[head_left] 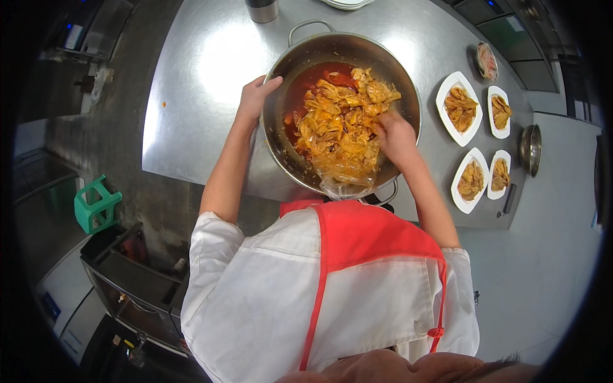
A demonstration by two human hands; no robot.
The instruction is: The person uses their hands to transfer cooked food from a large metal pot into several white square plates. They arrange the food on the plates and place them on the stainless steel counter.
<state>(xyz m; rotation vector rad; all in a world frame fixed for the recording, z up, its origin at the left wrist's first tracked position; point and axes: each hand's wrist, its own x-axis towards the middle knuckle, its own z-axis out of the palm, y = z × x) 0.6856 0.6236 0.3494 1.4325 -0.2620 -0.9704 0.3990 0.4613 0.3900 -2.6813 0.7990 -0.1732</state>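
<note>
A large two-handled stainless steel basin (407,62) stands before me near the table's edge. It holds a heap of cooked, sauce-coated meat pieces (335,124) in red, oily sauce (299,88). With the thumb over the left rim, my left hand (256,95) grips the basin. My right hand (396,136) is down inside at the right, its fingers against the meat and slightly blurred. Whether those fingers enclose a piece is not visible. Over the near part of the heap lies a clear plastic bag (347,184), its end reaching the near rim.
On the steel table (191,124), several white plates of meat, including a diamond-shaped plate (443,122), stand to the right. Beyond are a wrapped bowl (487,61) and a metal bowl (530,151). A metal container (263,10) and stacked plates (348,4) stand farther back. A green stool (96,203) is left.
</note>
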